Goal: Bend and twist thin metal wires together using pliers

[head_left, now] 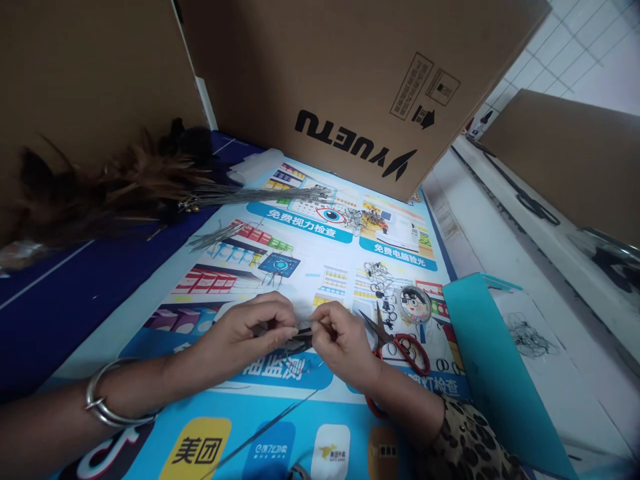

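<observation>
My left hand [265, 327] and my right hand [343, 340] face each other, close together over the printed table cover. Thumb and fingers of each are pinched together; what lies between them is too fine to make out. Under and between my fingertips lies a dark metal tool [300, 341], partly hidden. Just right of my right hand rest scissors [411, 353] with red handles, blades apart. Small black rings and loops [383, 283] are scattered beyond them, beside a round tin [415, 305] with a cartoon face.
A large cardboard box [350, 80] stands at the back. Bundled thin wires [250, 195] lie in front of it, with brown feathers [145, 170] at the left. A turquoise box [500, 373] stands at the right. Long dark strands [270, 425] lie near the front.
</observation>
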`<state>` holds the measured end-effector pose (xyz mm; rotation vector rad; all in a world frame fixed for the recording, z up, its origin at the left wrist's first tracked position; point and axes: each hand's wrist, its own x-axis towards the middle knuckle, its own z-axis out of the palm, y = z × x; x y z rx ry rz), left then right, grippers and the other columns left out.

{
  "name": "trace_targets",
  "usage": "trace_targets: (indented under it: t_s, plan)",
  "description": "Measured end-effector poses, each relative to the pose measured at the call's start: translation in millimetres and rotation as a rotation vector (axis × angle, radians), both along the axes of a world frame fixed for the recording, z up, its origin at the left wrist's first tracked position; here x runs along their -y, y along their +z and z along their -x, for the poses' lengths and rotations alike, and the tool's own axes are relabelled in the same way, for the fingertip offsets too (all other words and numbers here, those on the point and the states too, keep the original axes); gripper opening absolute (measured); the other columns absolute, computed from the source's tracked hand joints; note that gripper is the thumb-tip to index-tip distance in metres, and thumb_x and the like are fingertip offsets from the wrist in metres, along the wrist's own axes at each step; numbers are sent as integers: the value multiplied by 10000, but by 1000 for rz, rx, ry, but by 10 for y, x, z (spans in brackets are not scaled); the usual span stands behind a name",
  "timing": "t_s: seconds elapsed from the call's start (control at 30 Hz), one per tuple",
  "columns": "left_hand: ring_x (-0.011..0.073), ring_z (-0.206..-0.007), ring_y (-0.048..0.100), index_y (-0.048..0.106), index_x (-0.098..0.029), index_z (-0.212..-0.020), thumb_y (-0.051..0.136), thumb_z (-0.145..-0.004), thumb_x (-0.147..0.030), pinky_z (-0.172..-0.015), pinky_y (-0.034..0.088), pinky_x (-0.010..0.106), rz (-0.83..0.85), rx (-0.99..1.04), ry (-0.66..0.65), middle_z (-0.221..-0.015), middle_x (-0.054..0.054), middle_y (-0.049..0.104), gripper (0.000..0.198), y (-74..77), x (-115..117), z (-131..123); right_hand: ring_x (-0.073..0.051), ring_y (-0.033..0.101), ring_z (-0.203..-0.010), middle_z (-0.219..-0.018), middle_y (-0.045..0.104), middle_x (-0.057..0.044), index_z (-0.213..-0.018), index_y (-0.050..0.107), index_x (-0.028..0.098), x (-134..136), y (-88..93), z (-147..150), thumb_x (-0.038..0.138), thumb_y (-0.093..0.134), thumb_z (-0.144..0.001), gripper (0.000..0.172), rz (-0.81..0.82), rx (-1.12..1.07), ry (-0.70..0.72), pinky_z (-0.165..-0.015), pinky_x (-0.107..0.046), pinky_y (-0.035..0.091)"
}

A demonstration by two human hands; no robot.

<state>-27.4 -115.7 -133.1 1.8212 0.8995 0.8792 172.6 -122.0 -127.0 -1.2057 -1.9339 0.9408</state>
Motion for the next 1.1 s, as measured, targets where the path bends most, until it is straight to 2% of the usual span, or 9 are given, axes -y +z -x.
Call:
trace_targets:
  t_s: [0.37, 0.63, 0.83, 0.93, 1.1]
  plan:
    - [147, -811, 559, 605, -185, -869, 521, -882, -233, -705, 450, 251, 27, 18, 23, -861, 30, 595, 97, -50, 8, 25, -77, 413, -474, -551, 431, 68, -841, 539, 183, 3, -27, 7, 185, 477, -779, 88, 11, 30, -25, -492, -191, 329]
    - [118, -656, 482, 552, -163, -859, 475, -889, -271, -559, 423, 219, 189, 3, 60, -754, 4, 516, 135, -35, 22, -10, -93, 453, -501, -591, 516, 37, -853, 571, 185, 24, -14, 22, 208, 477, -781, 121, -47, 106, -33, -517, -202, 376]
    - [123, -657, 503, 574, -159, -822, 510, -882, -316, -564, 443, 220, 216, 35, 45, -722, 5, 540, 180, -3, 12, -14, -108, 477, -523, -599, 535, 23, -853, 570, 190, 26, -3, 30, 213, 477, -781, 120, -103, 136, -16, -530, -209, 391]
    - [132, -680, 537, 591, -157, -800, 524, -878, -320, -598, 458, 231, 193, 38, 60, -733, 13, 574, 193, 26, 13, -26, -111, 482, -532, -595, 536, 24, -838, 565, 195, 29, 2, 40, 213, 477, -782, 106, -109, 139, -11, -535, -207, 393]
    - [110, -607, 514, 569, -167, -769, 501, -890, -298, -560, 425, 213, 65, -7, 140, -675, -16, 546, 191, 47, 31, -53, -105, 479, -514, -597, 539, 23, -832, 579, 188, 32, -18, 61, 223, 483, -787, 112, -125, 115, 4, -532, -212, 396]
